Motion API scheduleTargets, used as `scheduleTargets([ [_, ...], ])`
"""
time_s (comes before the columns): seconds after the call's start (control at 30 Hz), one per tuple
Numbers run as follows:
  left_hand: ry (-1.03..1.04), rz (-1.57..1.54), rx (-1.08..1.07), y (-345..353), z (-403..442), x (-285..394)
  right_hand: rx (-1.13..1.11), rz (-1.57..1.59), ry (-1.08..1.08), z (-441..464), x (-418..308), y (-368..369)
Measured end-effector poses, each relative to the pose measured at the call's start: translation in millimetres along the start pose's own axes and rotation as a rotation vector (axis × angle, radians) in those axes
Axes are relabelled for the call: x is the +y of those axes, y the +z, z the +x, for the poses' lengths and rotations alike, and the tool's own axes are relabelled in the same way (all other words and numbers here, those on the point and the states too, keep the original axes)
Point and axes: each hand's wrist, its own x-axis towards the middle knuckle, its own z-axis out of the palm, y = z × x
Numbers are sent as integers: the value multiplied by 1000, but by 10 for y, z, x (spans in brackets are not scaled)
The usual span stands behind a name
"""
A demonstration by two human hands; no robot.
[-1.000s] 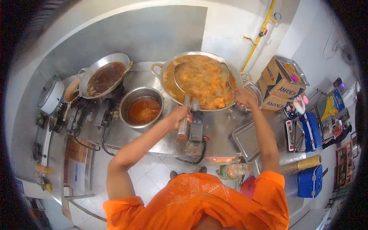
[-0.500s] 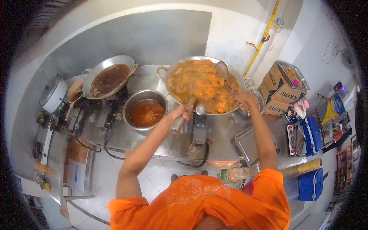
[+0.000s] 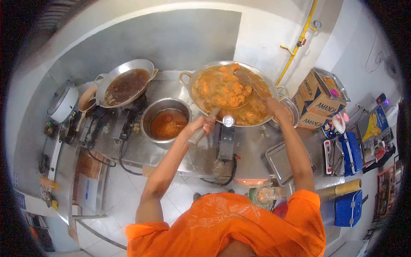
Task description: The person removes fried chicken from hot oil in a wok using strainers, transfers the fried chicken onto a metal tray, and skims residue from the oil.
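Observation:
A large two-handled wok (image 3: 185, 88) of bubbling oil holds orange-brown fried pieces (image 3: 234, 92), heaped together near the middle. My left hand (image 3: 204, 125) is closed round the thick handle (image 3: 198, 136) of a strainer reaching into the wok; its head is mostly hidden under the pieces. Over the wok's right rim, my right hand (image 3: 276, 110) grips a skimmer (image 3: 256, 88). The skimmer's blurred round head is in the oil against the far side of the heap. A round dial gauge (image 3: 228, 121) shows at the wok's near rim.
Left of the wok stand a deep steel pot (image 3: 147, 113) of reddish liquid and another wok (image 3: 147, 70) of dark oil. A metal tray (image 3: 274, 160) lies near my right forearm. Stacked cardboard boxes (image 3: 317, 107) stand to the right, beside a yellow gas pipe (image 3: 295, 51).
The fried pieces, spread out before, are now bunched toward the wok's upper middle. My right hand has shifted slightly right and down with the skimmer. The view has shifted a little.

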Motion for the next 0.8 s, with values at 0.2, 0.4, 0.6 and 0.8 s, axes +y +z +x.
scheduleTargets([
  [0.2,-47,39,10,-74,99,41,49,-145,127,-74,-92,28],
  [0.4,19,119,30,-15,52,7,127,-59,154,-295,-428,-208],
  [0.6,-10,141,41,-10,7,77,137,-25,102,-347,-301,-65],
  [0.8,22,226,77,-22,-35,76,219,3,72,-369,-101,104],
])
